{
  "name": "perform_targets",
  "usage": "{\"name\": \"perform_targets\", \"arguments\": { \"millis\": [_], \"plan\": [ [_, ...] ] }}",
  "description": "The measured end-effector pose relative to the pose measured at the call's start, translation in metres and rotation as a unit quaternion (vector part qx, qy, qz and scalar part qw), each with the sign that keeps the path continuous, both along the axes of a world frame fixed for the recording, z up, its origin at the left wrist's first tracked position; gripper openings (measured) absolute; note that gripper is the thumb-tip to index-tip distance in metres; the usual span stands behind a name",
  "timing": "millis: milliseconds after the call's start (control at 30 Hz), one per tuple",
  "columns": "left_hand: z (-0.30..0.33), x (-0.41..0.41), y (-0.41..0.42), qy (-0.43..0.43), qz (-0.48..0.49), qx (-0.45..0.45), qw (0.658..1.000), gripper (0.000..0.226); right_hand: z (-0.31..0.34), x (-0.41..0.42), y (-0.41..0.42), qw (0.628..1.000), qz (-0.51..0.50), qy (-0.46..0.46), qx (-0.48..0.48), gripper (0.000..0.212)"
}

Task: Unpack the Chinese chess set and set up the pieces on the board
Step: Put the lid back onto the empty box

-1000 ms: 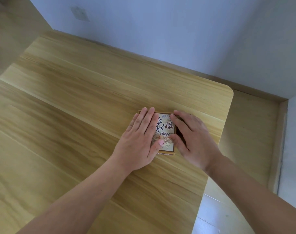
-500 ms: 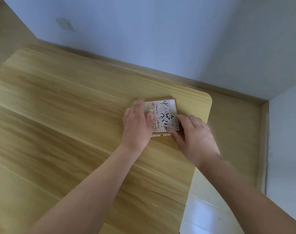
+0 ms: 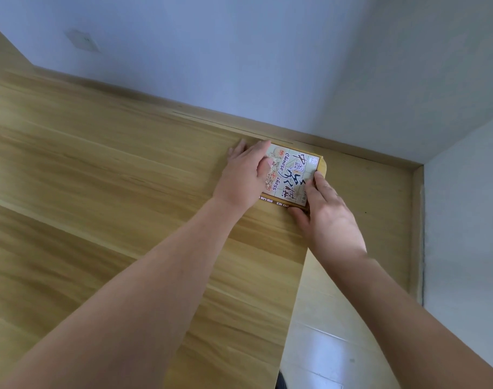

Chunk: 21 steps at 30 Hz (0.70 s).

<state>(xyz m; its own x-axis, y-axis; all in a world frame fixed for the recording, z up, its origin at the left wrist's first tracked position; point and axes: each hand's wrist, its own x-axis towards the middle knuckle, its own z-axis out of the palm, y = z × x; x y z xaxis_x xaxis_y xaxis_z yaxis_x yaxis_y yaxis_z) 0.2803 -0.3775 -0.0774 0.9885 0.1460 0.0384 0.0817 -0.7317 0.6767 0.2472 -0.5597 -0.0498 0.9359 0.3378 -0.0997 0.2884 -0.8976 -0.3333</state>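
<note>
At the table's far right corner, toward 1 o'clock from the viewer, the chess set box lies flat and closed. Unpacking has not begun; board and pieces remain unseen. Left hand rests on the box's 9 o'clock side, fingers straight. Right hand pinches the 5 o'clock corner. The lid is cream, gridded, printed "Chinese chess" with dark calligraphy.

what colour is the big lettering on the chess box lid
Dark, near-black brush characters with reddish accents on the pale chess box lid, seen in the head view.
</note>
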Motion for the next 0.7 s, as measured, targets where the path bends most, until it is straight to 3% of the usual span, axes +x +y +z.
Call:
{"name": "perform_targets", "arguments": {
  "millis": [233, 500, 700],
  "plan": [
    [0.002, 0.004, -0.005, 0.004, 0.051, -0.024, 0.998, 0.03, 0.008, 0.006, 0.001, 1.0, -0.013, 0.014, 0.017, 0.063],
    [0.006, -0.001, -0.003, -0.024, 0.041, -0.038, 0.998, 0.029, 0.018, 0.015, 0.001, 0.991, -0.054, 0.013, 0.119, 0.04],
    [0.012, -0.018, 0.006, -0.019, 0.074, -0.067, 0.995, 0.039, 0.023, 0.007, 0.008, 0.989, -0.053, -0.035, 0.131, 0.054]
  ]
}}
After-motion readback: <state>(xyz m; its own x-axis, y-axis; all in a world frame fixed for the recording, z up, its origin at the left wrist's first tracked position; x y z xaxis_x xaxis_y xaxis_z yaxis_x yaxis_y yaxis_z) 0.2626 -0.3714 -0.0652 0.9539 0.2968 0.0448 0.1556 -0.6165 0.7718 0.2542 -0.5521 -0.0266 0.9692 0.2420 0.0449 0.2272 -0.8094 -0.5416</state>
